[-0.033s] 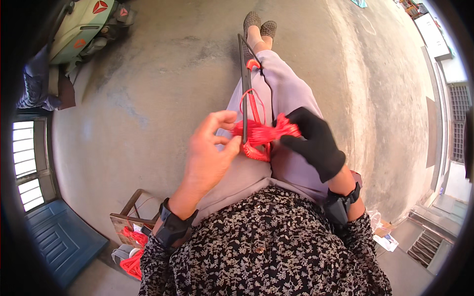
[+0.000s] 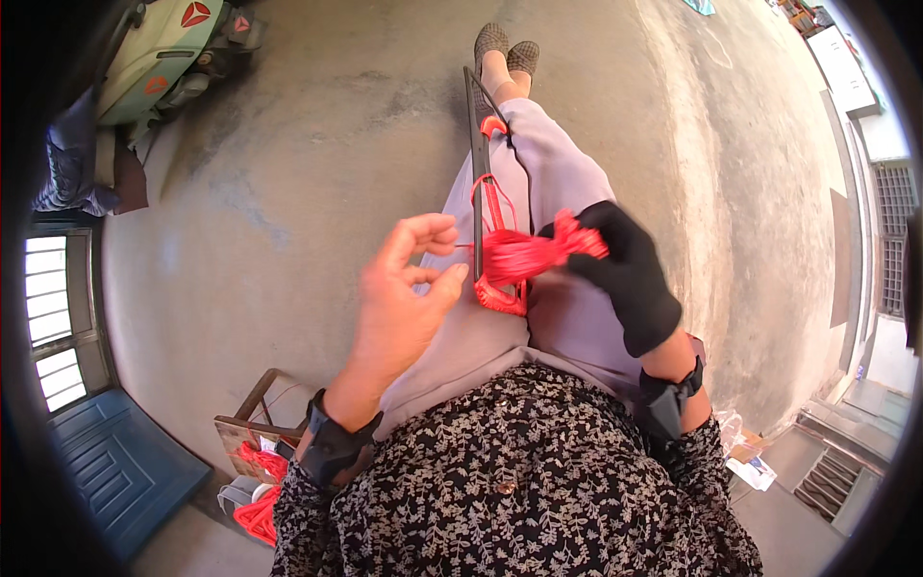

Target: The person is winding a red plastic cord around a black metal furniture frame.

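- We rest the long dark bar (image 2: 477, 183) along our lap so the red thread (image 2: 524, 258) stays stretched across it.
- Our gloved right hand (image 2: 623, 274) pinches the thread bundle, keeping it taut.
- Our bare left hand (image 2: 404, 303) hovers just beside it, fingers loosely curled, holding nothing.

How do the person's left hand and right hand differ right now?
The left hand is bare; the right hand wears a black glove. The left hand's fingers are curled loosely, with only a thin red strand running to them, while the right hand grips the bundle of red thread. Both wear a dark wrist band and work over the lap beside the long dark bar.
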A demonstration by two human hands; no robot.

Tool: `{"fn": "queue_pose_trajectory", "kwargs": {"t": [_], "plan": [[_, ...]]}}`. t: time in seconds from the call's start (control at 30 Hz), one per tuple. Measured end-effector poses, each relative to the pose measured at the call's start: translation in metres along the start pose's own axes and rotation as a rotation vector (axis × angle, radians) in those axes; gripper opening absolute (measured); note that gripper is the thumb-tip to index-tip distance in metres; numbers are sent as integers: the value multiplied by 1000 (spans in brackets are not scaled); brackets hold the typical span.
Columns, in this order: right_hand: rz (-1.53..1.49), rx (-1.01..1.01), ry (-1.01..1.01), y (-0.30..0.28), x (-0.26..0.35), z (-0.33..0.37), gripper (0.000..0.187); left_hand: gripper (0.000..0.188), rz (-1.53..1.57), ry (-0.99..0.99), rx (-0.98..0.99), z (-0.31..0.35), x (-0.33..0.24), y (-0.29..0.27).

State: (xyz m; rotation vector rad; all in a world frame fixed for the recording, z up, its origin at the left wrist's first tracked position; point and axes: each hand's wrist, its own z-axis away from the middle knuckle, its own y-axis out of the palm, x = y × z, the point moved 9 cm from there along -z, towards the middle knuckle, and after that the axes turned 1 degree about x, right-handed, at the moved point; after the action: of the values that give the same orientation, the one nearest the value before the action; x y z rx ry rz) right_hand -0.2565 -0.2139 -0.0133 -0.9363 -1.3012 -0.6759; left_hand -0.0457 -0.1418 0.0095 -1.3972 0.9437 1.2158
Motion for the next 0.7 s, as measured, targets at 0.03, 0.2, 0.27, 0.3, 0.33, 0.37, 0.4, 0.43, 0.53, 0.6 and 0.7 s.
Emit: {"fn": "queue_pose_trajectory", "kwargs": {"t": [0.03,0.2,0.27,0.3,0.33,0.37,0.4,0.43,0.53,0.6,0.7], "plan": [[-295,-83,103,-8,-1,0,29,46,191,-145,95,5,2,1],[-730,-226,90,-27,63,18,46,58,730,-373,495,21,-34,41],[-1263,-3,220,10,105,35,54,62,889,-379,594,23,-42,59],[-1127,303,11,17,118,37,58,62,1051,-339,523,14,-44,55],[-951,568,-191,20,128,47,63,61,1222,-308,478,5,-55,54],[-787,717,-627,14,137,43,67,55,1284,-380,298,4,-47,37],[-799,723,-636,16,138,53,67,55,1272,-376,287,7,-42,26],[-959,292,-238,4,141,34,66,52,1427,-392,342,-2,-45,22],[-629,-70,361,3,42,29,57,45,1406,-382,215,33,-14,-24],[6,15,194,22,15,24,41,42,1308,-438,196,55,0,-36],[337,125,123,60,18,22,37,40,963,-578,84,91,29,-53]]}}
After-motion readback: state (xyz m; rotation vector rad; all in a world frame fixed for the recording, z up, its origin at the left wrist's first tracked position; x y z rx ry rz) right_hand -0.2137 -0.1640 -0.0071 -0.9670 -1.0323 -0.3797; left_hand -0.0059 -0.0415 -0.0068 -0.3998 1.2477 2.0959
